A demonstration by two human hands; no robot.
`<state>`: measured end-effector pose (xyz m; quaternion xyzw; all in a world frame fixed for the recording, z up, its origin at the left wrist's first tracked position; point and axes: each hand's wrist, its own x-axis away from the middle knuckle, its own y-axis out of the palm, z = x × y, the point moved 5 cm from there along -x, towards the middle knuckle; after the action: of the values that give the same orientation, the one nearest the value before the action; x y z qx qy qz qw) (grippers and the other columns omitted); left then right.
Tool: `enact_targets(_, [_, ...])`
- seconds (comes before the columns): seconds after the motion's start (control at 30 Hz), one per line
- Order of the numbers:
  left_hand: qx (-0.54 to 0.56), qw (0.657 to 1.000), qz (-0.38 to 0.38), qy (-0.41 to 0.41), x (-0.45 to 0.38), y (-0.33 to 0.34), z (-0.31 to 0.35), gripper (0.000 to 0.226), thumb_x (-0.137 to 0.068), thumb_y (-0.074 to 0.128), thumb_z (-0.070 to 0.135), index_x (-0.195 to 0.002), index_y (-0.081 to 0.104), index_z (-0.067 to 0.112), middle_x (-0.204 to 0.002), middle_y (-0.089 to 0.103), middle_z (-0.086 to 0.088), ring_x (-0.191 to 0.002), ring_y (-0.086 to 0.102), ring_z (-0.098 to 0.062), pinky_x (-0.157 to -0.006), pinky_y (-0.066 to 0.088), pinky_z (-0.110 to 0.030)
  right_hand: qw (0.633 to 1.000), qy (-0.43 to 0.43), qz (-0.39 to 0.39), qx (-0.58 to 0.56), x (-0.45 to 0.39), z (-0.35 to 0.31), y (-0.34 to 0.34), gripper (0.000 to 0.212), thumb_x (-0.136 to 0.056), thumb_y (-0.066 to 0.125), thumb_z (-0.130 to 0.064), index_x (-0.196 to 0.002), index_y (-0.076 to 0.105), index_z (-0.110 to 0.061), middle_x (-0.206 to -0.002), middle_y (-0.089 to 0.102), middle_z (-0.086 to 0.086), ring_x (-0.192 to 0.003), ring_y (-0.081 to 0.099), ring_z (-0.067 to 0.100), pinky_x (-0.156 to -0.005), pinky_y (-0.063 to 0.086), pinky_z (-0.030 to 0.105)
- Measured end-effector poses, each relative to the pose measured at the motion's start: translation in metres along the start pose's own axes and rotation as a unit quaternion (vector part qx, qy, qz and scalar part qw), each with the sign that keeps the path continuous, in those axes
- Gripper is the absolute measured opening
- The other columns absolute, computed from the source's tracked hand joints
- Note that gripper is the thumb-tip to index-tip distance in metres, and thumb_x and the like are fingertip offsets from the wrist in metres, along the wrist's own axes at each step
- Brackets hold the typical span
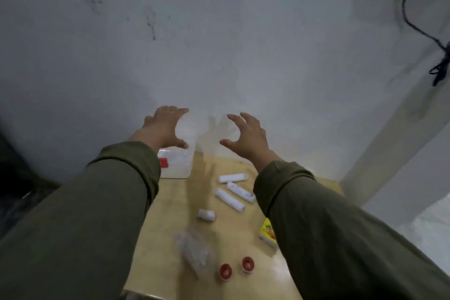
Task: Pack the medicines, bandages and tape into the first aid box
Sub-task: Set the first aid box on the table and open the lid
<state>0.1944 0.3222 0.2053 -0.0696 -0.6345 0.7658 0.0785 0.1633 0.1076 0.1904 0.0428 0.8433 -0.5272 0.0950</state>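
Observation:
A translucent first aid box (179,165) with a red latch (163,162) stands at the far left of the small wooden table (168,221). My left hand (163,126) hovers above the box, fingers spread, holding nothing. My right hand (246,135) is raised to its right, fingers curled apart and empty. Three white bandage rolls (231,189) lie mid-table. A small white medicine bottle (206,215) lies on its side nearer me. Two red-cored tape rolls (236,268) sit near the front edge. A clear plastic packet (194,248) lies beside them. A yellow medicine carton (267,235) is partly hidden by my right sleeve.
A grey wall (219,31) rises right behind the table. A black cable (414,19) hangs at the upper right. A pale pillar (389,141) stands to the right. Dark objects sit on the floor at the left.

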Motion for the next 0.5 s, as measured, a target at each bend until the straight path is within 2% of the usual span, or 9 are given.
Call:
enact_targets(0.2, [-0.012, 0.998, -0.037, -0.043, -0.005, 0.022, -0.102, 0.107, -0.066, 0.079, 0.048, -0.147, 0.010, 0.033, -0.157, 0.014, -0.003, -0.144, 0.008, -0.026, -0.110, 0.021, -0.049, 0.998, -0.032, -0.048, -0.014, -0.033, -0.078, 0.084, 0.072, -0.080, 0.067, -0.046, -0.141, 0.032, -0.033, -0.154, 0.023, 0.004, -0.142, 0.018, 0.026, -0.114, 0.021, 0.048])
enact_targets(0.33, [-0.009, 0.997, -0.059, -0.054, -0.018, 0.051, -0.145, 0.110, -0.060, 0.081, 0.049, -0.146, 0.014, 0.034, -0.151, 0.026, -0.002, -0.140, 0.020, -0.028, -0.105, 0.029, -0.049, 0.995, -0.042, -0.088, 0.025, -0.046, -0.102, 0.140, 0.073, -0.079, 0.065, -0.050, -0.140, 0.030, -0.032, -0.154, 0.022, 0.004, -0.142, 0.016, 0.027, -0.114, 0.019, 0.050])
enact_targets(0.5, [0.045, 0.996, -0.072, -0.041, -0.021, 0.097, -0.161, 0.108, -0.068, 0.080, 0.037, -0.147, 0.005, 0.035, -0.158, 0.008, -0.001, -0.144, 0.011, -0.027, -0.111, 0.022, -0.048, 0.989, -0.087, -0.087, 0.087, -0.043, -0.099, 0.191, 0.075, -0.080, 0.059, -0.058, -0.142, 0.025, -0.035, -0.156, 0.018, 0.004, -0.144, 0.014, 0.029, -0.115, 0.016, 0.057])
